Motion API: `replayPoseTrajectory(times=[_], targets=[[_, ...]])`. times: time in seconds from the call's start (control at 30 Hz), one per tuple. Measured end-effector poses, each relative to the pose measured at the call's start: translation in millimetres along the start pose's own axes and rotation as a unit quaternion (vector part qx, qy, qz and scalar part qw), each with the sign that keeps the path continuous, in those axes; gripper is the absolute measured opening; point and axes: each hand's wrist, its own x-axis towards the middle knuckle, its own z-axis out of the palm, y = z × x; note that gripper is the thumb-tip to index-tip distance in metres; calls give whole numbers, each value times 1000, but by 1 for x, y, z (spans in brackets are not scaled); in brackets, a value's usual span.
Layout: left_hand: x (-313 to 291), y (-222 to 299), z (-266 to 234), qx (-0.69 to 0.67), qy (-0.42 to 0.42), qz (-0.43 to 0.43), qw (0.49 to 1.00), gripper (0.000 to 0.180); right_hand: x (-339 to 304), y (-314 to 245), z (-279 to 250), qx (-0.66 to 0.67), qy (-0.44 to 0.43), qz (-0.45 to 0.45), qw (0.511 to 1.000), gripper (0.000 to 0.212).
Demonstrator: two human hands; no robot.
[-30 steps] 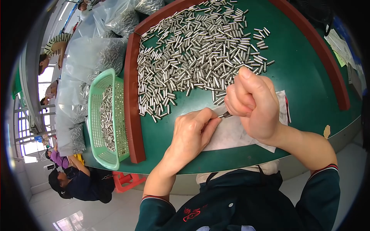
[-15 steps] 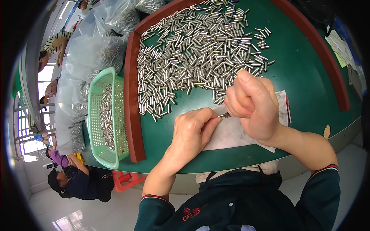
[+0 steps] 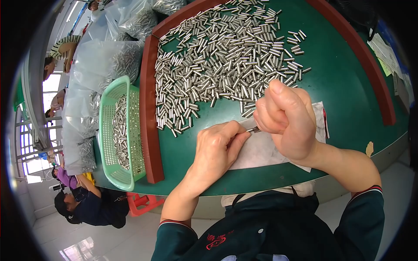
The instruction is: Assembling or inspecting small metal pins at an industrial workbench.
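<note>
My left hand (image 3: 213, 148) is closed in a pinch, with the end of a small shiny metal pin (image 3: 250, 130) showing past its thumb and forefinger. Against that end sits a short dark tip (image 3: 256, 129), coming out of the closed fist of my right hand (image 3: 289, 119). The rest of whatever this fist grips is hidden by its fingers. Both hands are over a pale, stained cloth (image 3: 257, 152) on the green tabletop (image 3: 344, 100). Beyond them spreads a big heap of loose metal pins (image 3: 230, 61).
Dark red raised strips (image 3: 150, 108) border the work surface. At left stands a green plastic basket (image 3: 130, 143) with more pins inside. Clear plastic bags (image 3: 104, 61) filled with pins lie behind it. Papers (image 3: 385, 56) are at the far right. A person in dark clothes (image 3: 87, 204) is at lower left.
Almost nothing differs; both hands stay in place, the fist and dark tip shifting very slightly at most.
</note>
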Motion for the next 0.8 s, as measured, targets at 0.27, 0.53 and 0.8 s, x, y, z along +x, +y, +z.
replayPoseTrajectory(times=[0.27,0.53,0.8], targets=[[1,1,0,-10,5,-10,1000,11,0,1,6,-43,21,-24,999,44],[3,-1,-1,-22,5,-1,1000,10,-5,7,8,-87,5,-50,995,42],[6,-19,-22,-641,-76,-178,743,7,-1,5,5,-62,10,-16,998,43]])
